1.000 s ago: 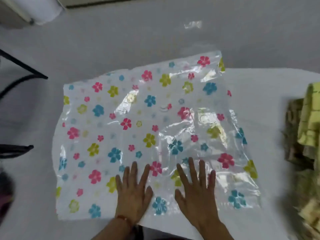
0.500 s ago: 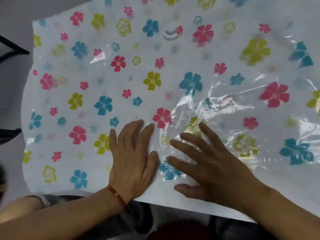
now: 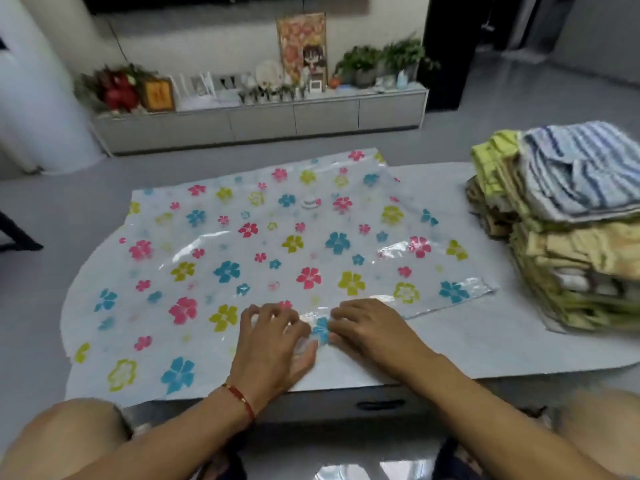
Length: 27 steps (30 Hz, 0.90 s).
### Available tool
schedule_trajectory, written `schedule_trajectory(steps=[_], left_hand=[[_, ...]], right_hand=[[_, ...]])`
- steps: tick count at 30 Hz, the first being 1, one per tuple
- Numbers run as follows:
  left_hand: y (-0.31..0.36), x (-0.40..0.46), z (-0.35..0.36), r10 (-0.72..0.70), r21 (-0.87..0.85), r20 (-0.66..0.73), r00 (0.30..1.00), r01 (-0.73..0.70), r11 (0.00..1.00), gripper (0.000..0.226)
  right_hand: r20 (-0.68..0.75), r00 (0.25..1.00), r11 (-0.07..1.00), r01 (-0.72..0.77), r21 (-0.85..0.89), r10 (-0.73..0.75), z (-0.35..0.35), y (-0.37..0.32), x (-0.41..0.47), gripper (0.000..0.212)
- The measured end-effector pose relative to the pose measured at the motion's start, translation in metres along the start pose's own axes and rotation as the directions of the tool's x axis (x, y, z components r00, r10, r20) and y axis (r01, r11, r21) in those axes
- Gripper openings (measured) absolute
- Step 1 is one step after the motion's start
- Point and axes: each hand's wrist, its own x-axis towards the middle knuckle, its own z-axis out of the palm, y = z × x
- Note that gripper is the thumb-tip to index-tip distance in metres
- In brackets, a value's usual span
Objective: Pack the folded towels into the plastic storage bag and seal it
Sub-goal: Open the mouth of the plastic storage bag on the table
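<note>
One flowered storage bag (image 3: 277, 258) with one valve cap (image 3: 310, 201), one stack of towels (image 3: 568, 223), layers too blurred to count, two hands: left hand (image 3: 273, 344), right hand (image 3: 374, 330), one counter (image 3: 502, 344).

A single head-worn camera looks forward and down from above the near edge of the table (image 3: 519, 348). It sits close: the forearms enter from the bottom edge of the picture, and the left hand (image 3: 273, 344) and right hand (image 3: 377, 332) lie in the lower middle, just beyond the table's near edge. The bag (image 3: 242, 258) fills the centre, reaching to the table's far edge and overhanging its left end. The towels (image 3: 568, 216) stand at the table's right end, cut by the picture's right side. The view tilts far enough up to take in the floor and a low cabinet (image 3: 259, 123) against the far wall. The wide lens bends straight lines near the borders.
</note>
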Motion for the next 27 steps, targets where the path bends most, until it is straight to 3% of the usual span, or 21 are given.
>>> schedule_trajectory(steps=[3,5,6,7,9,11,13,16,27], left_hand=[[-0.003,-0.007,-0.008,0.112,0.066,0.059,0.992,-0.116,0.991,0.024],[-0.004,0.000,-0.017,0.152,0.128,0.083,0.985,-0.161,0.979,0.019],[-0.004,0.005,-0.020,0.161,0.128,0.087,0.983,-0.172,0.977,0.021],[-0.004,0.010,-0.023,0.166,0.119,0.086,0.982,-0.176,0.977,0.022],[-0.006,0.020,-0.023,0.152,0.032,0.035,0.988,-0.153,0.988,0.011],[-0.009,0.026,-0.017,0.038,-0.188,-0.035,0.999,-0.044,0.981,0.015],[-0.013,0.031,-0.009,-0.031,-0.359,-0.063,0.998,0.007,0.933,0.021],[-0.016,0.041,-0.002,-0.043,-0.490,-0.034,0.998,0.020,0.871,0.018],[-0.029,0.062,-0.012,0.007,-0.703,0.207,0.978,0.144,0.696,0.012]], right_hand=[[-0.067,0.980,0.982,-0.183,0.044,0.186,-0.004,-0.019,-0.014,0.035],[-0.089,0.911,0.907,-0.384,0.174,0.403,-0.006,-0.037,-0.015,0.031],[-0.040,0.852,0.820,-0.488,0.299,0.521,-0.008,-0.046,-0.014,0.036],[0.054,0.789,0.687,-0.565,0.457,0.613,-0.010,-0.054,-0.012,0.041],[0.305,0.671,0.311,-0.635,0.707,0.676,-0.011,-0.060,-0.005,0.045],[0.466,0.589,-0.023,-0.605,0.796,0.660,-0.009,-0.057,0.002,0.043],[0.478,0.565,-0.181,-0.500,0.847,0.672,-0.005,-0.049,0.010,0.037],[0.435,0.557,-0.238,-0.393,0.888,0.707,0.002,-0.037,0.021,0.031],[0.372,0.570,-0.209,-0.332,0.920,0.733,0.006,-0.027,0.024,0.026]])
